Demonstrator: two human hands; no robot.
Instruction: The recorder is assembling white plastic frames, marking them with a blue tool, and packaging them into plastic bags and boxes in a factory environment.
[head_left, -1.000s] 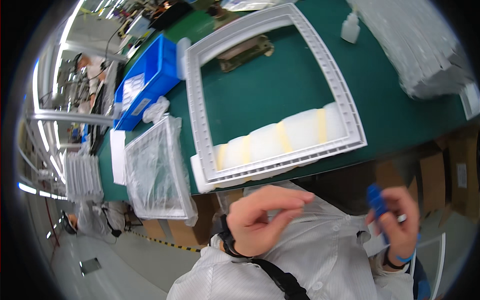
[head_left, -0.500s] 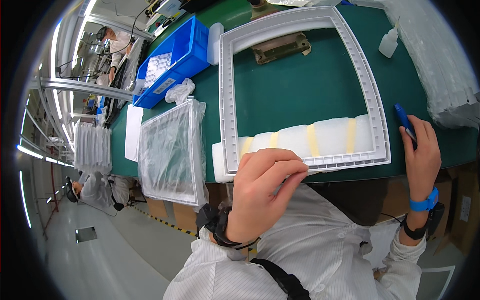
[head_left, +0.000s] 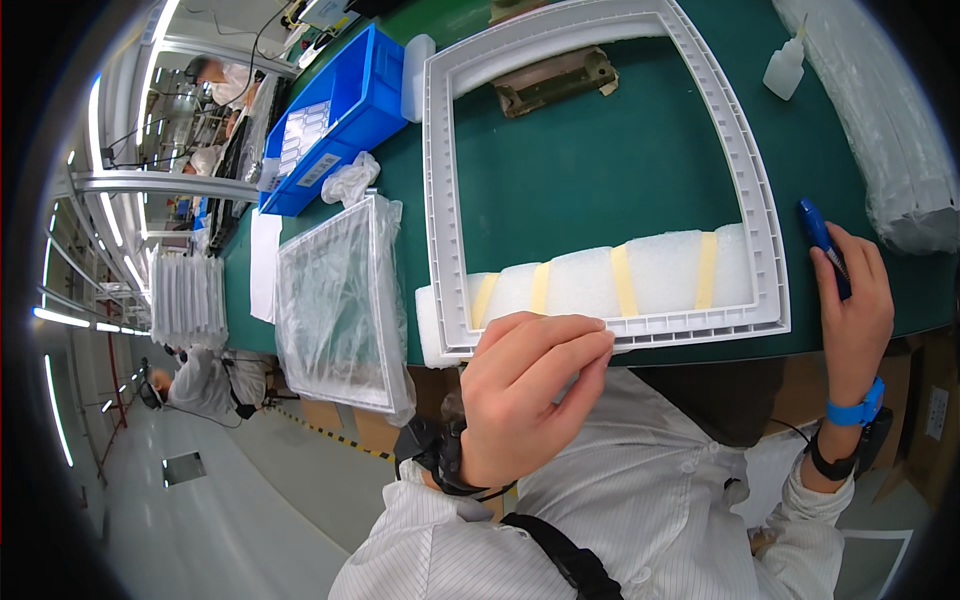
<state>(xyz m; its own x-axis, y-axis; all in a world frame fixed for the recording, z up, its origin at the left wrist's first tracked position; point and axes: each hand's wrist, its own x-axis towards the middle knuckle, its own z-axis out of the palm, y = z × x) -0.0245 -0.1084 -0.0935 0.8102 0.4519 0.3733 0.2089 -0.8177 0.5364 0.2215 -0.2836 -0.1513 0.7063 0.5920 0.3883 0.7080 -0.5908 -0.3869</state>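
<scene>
A white rectangular plastic frame (head_left: pixel 745 170) with a ribbed edge lies before me, its near side over a white foam pad (head_left: pixel 580 280) crossed by yellow strips. At the middle of that near side is my left hand (head_left: pixel 535 395), its thumb and fingertips pinched together at the frame's edge. What sits between those fingertips is too small or hidden to make out. To the right of the frame, my right hand (head_left: pixel 860 305) is closed round a blue marker pen (head_left: pixel 818 228), whose blue end points away from me.
Left of the frame lies another frame wrapped in clear plastic (head_left: pixel 340 300), below a blue bin (head_left: pixel 335 130). A brown metal block (head_left: pixel 555 82) shows inside the opening. At right are a small white dropper bottle (head_left: pixel 784 72) and a long plastic-wrapped bundle (head_left: pixel 880 130).
The view has shifted slightly, so the frame looks a little larger and nearer. My right hand and the marker sit slightly farther right in the picture. My left hand keeps its pinch at the frame's edge.
</scene>
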